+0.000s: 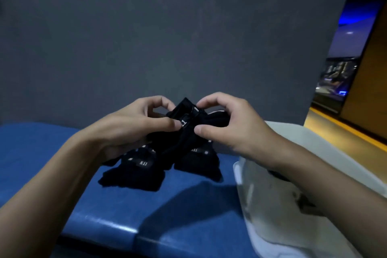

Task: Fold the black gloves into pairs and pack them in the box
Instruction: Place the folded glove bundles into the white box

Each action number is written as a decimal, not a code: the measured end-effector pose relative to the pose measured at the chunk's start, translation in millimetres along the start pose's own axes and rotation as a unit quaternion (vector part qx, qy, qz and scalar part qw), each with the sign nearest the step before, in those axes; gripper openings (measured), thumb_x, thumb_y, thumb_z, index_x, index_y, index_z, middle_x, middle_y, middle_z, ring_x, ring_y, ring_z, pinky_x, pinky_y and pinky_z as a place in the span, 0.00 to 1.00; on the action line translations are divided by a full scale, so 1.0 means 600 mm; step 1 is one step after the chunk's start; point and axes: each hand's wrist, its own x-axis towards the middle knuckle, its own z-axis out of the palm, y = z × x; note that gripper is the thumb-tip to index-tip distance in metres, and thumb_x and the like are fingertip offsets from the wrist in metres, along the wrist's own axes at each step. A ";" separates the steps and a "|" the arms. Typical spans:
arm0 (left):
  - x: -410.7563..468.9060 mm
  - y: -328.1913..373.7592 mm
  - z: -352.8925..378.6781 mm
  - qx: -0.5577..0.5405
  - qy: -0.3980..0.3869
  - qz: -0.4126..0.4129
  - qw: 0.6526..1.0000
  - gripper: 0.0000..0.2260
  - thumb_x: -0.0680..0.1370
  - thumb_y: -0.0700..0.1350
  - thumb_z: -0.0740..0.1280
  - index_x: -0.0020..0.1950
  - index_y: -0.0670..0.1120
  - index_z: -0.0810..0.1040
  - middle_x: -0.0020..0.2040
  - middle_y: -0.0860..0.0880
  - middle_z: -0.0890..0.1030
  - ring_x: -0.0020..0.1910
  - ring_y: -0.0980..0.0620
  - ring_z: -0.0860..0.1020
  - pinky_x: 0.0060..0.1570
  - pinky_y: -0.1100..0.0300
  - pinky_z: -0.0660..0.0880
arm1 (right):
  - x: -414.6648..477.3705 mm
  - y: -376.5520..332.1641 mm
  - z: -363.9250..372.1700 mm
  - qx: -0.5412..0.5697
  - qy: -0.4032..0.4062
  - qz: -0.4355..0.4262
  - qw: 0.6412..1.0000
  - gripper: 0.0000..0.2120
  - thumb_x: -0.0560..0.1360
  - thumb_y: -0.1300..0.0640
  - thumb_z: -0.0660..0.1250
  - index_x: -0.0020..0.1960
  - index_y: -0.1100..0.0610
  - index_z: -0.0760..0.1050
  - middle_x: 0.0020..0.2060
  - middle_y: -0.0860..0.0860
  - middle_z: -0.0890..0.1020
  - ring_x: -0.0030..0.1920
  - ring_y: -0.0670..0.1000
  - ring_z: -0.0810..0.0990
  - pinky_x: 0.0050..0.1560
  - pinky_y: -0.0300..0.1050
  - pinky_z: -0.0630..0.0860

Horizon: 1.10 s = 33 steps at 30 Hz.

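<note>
A bundle of black gloves (188, 125) is held in the air above the table (41, 163), in front of the grey wall (167, 27). It is pinched from both sides: the left hand (134, 123) grips its left edge with thumb and curled fingers, and the right hand (230, 123) grips its right edge the same way. The fold seems to be in progress, and the pair has not yet been packed.

Below the hands, two more heaps of black gloves lie on the table, one to the left (136, 172) and one just to its right (196, 161). Whether they are already folded cannot be told, but they have yet to be packed, so much of the task appears to be left.

The translucent box (261, 205) stands at the right edge of the table, near the heaps. A dark shape (278, 175) is seen inside it, possibly a packed pair, though this cannot be confirmed. The box opening is partly crossed by the right forearm; nothing else is seen in the way.
</note>
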 end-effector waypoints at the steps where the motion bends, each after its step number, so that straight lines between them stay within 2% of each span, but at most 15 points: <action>1: 0.010 0.009 0.011 -0.011 -0.007 0.007 1.000 0.17 0.68 0.40 0.78 0.53 0.46 0.77 0.51 0.32 0.82 0.48 0.37 0.79 0.54 0.41 0.71 | 0.000 -0.001 -0.017 -0.011 0.010 -0.003 1.000 0.15 0.70 0.60 0.76 0.54 0.52 0.77 0.45 0.47 0.83 0.42 0.48 0.82 0.47 0.45 0.80; 3: 0.032 0.024 0.037 -0.026 -0.010 0.021 0.999 0.19 0.69 0.38 0.77 0.58 0.46 0.77 0.55 0.32 0.81 0.48 0.37 0.79 0.52 0.45 0.73 | -0.001 0.000 -0.049 -0.041 0.040 -0.009 0.998 0.16 0.70 0.60 0.76 0.55 0.52 0.77 0.48 0.46 0.82 0.46 0.43 0.81 0.52 0.39 0.77; 5: 0.055 0.037 0.067 -0.042 -0.013 0.046 0.998 0.19 0.71 0.40 0.74 0.60 0.48 0.77 0.53 0.36 0.83 0.46 0.40 0.80 0.43 0.53 0.76 | -0.004 0.010 -0.079 -0.050 0.085 0.006 0.995 0.22 0.69 0.59 0.77 0.60 0.51 0.74 0.52 0.47 0.80 0.50 0.42 0.81 0.55 0.38 0.75; 7: 0.079 0.046 0.099 -0.068 0.003 0.072 0.995 0.17 0.74 0.39 0.72 0.62 0.49 0.77 0.50 0.40 0.85 0.44 0.43 0.82 0.39 0.54 0.79 | -0.011 0.024 -0.109 -0.022 0.138 0.045 0.989 0.30 0.69 0.56 0.77 0.65 0.47 0.68 0.53 0.49 0.79 0.49 0.45 0.82 0.56 0.42 0.77; 9: 0.102 0.050 0.136 -0.099 0.027 0.092 0.991 0.16 0.77 0.37 0.70 0.63 0.49 0.76 0.51 0.40 0.85 0.44 0.45 0.84 0.43 0.52 0.81 | -0.023 0.035 -0.137 0.007 0.169 0.073 0.983 0.34 0.68 0.53 0.78 0.67 0.41 0.62 0.54 0.50 0.79 0.51 0.49 0.83 0.60 0.50 0.78; 10: 0.112 0.052 0.156 -0.113 0.038 0.096 0.988 0.16 0.77 0.36 0.70 0.63 0.49 0.76 0.51 0.39 0.85 0.44 0.44 0.84 0.46 0.48 0.82 | -0.030 0.038 -0.150 0.019 0.169 0.077 0.982 0.35 0.69 0.53 0.77 0.67 0.39 0.60 0.54 0.51 0.80 0.50 0.51 0.84 0.60 0.51 0.78; 13: 0.136 0.055 0.213 -0.141 0.052 0.096 0.984 0.15 0.77 0.37 0.70 0.62 0.47 0.74 0.53 0.35 0.83 0.44 0.42 0.83 0.51 0.38 0.79 | -0.050 0.039 -0.172 0.035 0.145 0.063 0.987 0.36 0.73 0.61 0.74 0.69 0.40 0.57 0.53 0.54 0.80 0.44 0.52 0.86 0.50 0.40 0.81; 15: 0.152 0.054 0.241 -0.141 0.040 0.088 0.985 0.14 0.77 0.38 0.70 0.62 0.47 0.73 0.50 0.37 0.84 0.42 0.44 0.84 0.46 0.43 0.82 | -0.059 0.046 -0.187 0.043 0.145 0.058 0.987 0.35 0.72 0.64 0.73 0.69 0.42 0.60 0.54 0.56 0.79 0.44 0.53 0.86 0.48 0.42 0.82; 18: 0.169 0.046 0.261 -0.067 0.023 0.087 0.994 0.17 0.75 0.44 0.74 0.61 0.48 0.73 0.46 0.41 0.86 0.42 0.45 0.85 0.47 0.49 0.81 | -0.068 0.062 -0.208 0.035 0.125 0.074 0.989 0.31 0.71 0.65 0.74 0.67 0.46 0.64 0.58 0.56 0.76 0.46 0.55 0.86 0.51 0.50 0.83; 22: 0.185 0.026 0.264 0.022 0.023 0.074 0.997 0.16 0.72 0.48 0.76 0.56 0.50 0.75 0.45 0.43 0.86 0.44 0.48 0.86 0.50 0.55 0.79 | -0.072 0.085 -0.226 0.003 0.071 0.113 0.991 0.27 0.69 0.63 0.76 0.63 0.50 0.70 0.60 0.52 0.74 0.50 0.54 0.85 0.57 0.50 0.80; 25: 0.191 0.006 0.267 0.059 0.012 0.075 0.995 0.15 0.72 0.49 0.76 0.54 0.51 0.75 0.44 0.43 0.86 0.40 0.48 0.86 0.40 0.60 0.77 | -0.071 0.107 -0.224 0.009 0.054 0.147 0.988 0.26 0.68 0.64 0.76 0.62 0.50 0.71 0.55 0.49 0.75 0.51 0.57 0.85 0.56 0.49 0.80; 27: 0.193 -0.008 0.266 0.085 -0.005 0.081 0.993 0.12 0.75 0.50 0.73 0.55 0.51 0.75 0.42 0.45 0.87 0.33 0.51 0.83 0.32 0.64 0.74 | -0.072 0.125 -0.220 0.018 0.047 0.170 0.984 0.26 0.67 0.65 0.76 0.60 0.50 0.72 0.56 0.50 0.76 0.51 0.59 0.85 0.57 0.54 0.80; 28: 0.194 -0.016 0.264 0.104 -0.011 0.086 0.991 0.10 0.76 0.50 0.72 0.55 0.51 0.75 0.42 0.47 0.86 0.32 0.50 0.82 0.31 0.65 0.73 | -0.073 0.134 -0.218 0.023 0.042 0.184 0.982 0.26 0.67 0.65 0.77 0.59 0.49 0.73 0.57 0.52 0.76 0.51 0.60 0.84 0.58 0.58 0.79; 30: 0.199 -0.037 0.251 0.144 -0.008 0.110 0.983 0.08 0.77 0.52 0.69 0.53 0.51 0.77 0.44 0.49 0.86 0.40 0.49 0.83 0.37 0.64 0.75 | -0.078 0.153 -0.215 0.025 0.031 0.215 0.976 0.27 0.65 0.64 0.79 0.58 0.47 0.74 0.58 0.53 0.77 0.52 0.61 0.84 0.58 0.62 0.78; 33: 0.210 -0.070 0.224 0.218 -0.003 0.155 0.964 0.07 0.78 0.56 0.68 0.49 0.54 0.81 0.46 0.55 0.83 0.46 0.59 0.82 0.51 0.59 0.79 | -0.088 0.179 -0.209 0.023 -0.009 0.267 0.963 0.27 0.62 0.62 0.79 0.55 0.43 0.75 0.58 0.53 0.77 0.51 0.61 0.84 0.55 0.63 0.79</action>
